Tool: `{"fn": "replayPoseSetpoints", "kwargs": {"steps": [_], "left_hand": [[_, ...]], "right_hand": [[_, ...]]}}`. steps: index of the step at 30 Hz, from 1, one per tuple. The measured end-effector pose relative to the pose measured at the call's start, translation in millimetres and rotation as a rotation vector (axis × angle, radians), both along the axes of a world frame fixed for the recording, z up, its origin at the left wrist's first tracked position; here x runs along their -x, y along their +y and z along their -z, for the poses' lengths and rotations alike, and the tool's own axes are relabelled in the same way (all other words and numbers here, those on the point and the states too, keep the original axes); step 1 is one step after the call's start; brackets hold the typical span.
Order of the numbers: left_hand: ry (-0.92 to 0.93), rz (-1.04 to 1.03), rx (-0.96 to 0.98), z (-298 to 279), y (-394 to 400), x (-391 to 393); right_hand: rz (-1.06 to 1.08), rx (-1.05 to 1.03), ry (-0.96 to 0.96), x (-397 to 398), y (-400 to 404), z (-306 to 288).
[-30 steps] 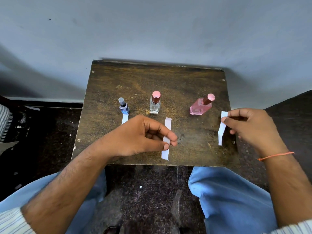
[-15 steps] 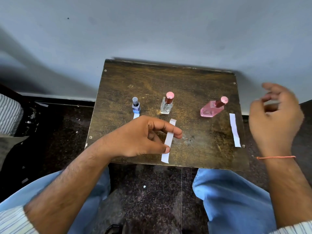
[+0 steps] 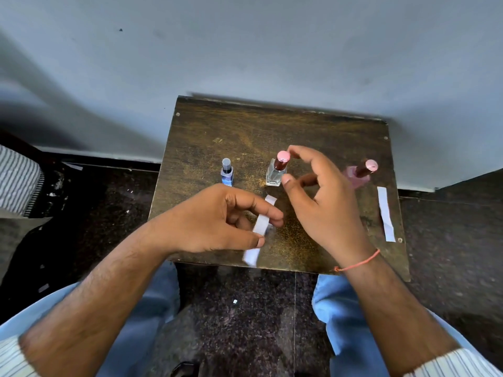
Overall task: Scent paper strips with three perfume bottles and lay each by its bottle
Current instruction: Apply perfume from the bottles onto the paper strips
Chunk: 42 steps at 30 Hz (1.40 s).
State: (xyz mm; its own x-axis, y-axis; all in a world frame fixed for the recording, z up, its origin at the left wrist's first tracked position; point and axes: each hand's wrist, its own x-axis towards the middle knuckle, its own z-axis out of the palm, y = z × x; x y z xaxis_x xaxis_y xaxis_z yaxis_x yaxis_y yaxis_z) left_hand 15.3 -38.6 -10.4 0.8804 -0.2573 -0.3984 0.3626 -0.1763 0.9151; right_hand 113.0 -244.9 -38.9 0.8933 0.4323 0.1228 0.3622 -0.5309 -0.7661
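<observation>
Three bottles stand in a row on the small dark wooden table [image 3: 272,126]: a blue one [image 3: 227,172] at left, a clear one with a pink cap [image 3: 276,170] in the middle, and a tilted pink one [image 3: 359,172] at right. My left hand [image 3: 220,221] pinches a white paper strip [image 3: 258,229] over the table's near edge. My right hand [image 3: 324,197] hovers beside the clear bottle, fingers curved around its cap and holding nothing. A second strip [image 3: 386,213] lies flat beside the pink bottle. Any strip by the blue bottle is hidden behind my left hand.
The table stands against a grey wall [image 3: 245,50], over a dark speckled floor [image 3: 239,308]. My knees in blue trousers [image 3: 343,308] sit just below the table's near edge. A striped cloth [image 3: 16,180] shows at the far left.
My right hand let go of the strip by the pink bottle, rose, then swung left to the clear bottle's cap. My left hand kept hold of its strip.
</observation>
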Motion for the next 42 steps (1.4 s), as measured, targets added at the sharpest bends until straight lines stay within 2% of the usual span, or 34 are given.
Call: {"fn": "replayPoseSetpoints", "kwargs": {"steps": [3, 11, 15, 20, 27, 30, 36, 39, 42], "left_hand": [[-0.109, -0.091, 0.024, -2.2, 4.1, 1.9], [-0.268, -0.346, 0.074, -1.8, 5.2, -0.4], [-0.297, -0.484, -0.008, 0.3, 4.8, -6.3], [-0.299, -0.474, -0.136, 5.6, -4.6, -11.4], [-0.311, -0.345, -0.046, 0.7, -17.2, -17.4], [-0.306, -0.364, -0.069, 3.0, -19.1, -20.3], [-0.322, -0.519, 0.006, 1.3, -21.8, -25.0], [-0.261, -0.510, 0.062, 0.4, -23.8, -24.7], [-0.152, -0.469, 0.116, 0.2, -26.3, -24.7]], "right_hand": [[0.000, 0.026, 0.133, -2.6, 7.1, 5.5], [-0.025, 0.020, 0.212, -3.6, 3.6, 4.9], [-0.106, -0.190, 0.422, -5.4, -7.4, 2.6], [-0.222, -0.436, 0.655, -1.4, -16.7, -5.6], [-0.394, -0.324, 0.698, 2.3, -25.7, -12.0], [-0.382, -0.303, 0.693, 1.6, -29.9, -11.6], [-0.298, -0.278, 0.682, 1.5, -36.0, -6.5], [-0.256, -0.377, 0.810, -0.2, -35.9, -8.5], [-0.208, -0.568, 0.995, -1.2, -32.7, -12.4]]}}
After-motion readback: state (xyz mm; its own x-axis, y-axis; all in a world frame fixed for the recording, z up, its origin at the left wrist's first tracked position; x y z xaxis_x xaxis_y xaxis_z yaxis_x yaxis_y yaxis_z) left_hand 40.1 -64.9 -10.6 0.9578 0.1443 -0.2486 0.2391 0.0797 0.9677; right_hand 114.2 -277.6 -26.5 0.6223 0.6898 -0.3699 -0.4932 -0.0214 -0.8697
